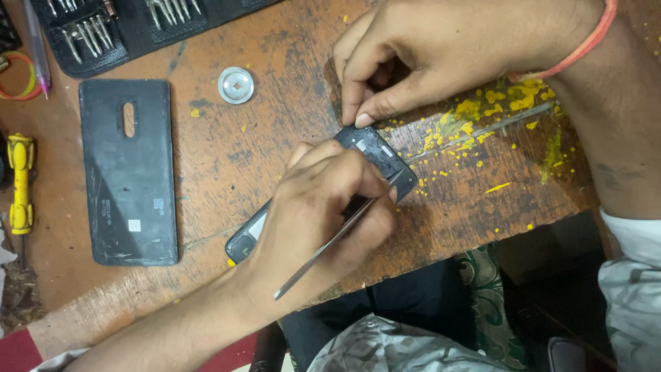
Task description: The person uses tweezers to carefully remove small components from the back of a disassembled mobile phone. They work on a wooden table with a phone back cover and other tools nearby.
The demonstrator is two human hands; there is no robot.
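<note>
Left hand [323,207] sits closest to the lens, fingers curled in a pen grip around a thin metal tool [323,249]; the shaft runs diagonally, free end toward the table's near edge, working tip up by the phone's far-right corner. Phone [372,155] lies open, back off, directly beneath that hand, at the near edge of the table [227,151]. Its long axis runs diagonally: one end near-left, poking out under the left wrist, other end far-right under the right fingertips. Mid-body is covered by the left hand, so can't tell what's exposed there. Right hand [441,52] comes in from the far right, thumb and forefinger pinched narrow and pressing down on the phone's far-right end, so the hands hold opposite ends of the same axis, with the tool tip between them. Both hands touch the phone; the left covers more of it, while the right only touches the end. Tool shaft is roughly parallel to the phone's long axis. Off to the left, well apart: black back cover [127,172] lying flat, long axis running away from the camera. Small round metal disc [236,85] beyond the phone, clear of both hands. Bit case [131,24] at far-left, yellow tool [21,182] at left edge. Yellow paint flecks [496,103] on wood under the right wrist.
</note>
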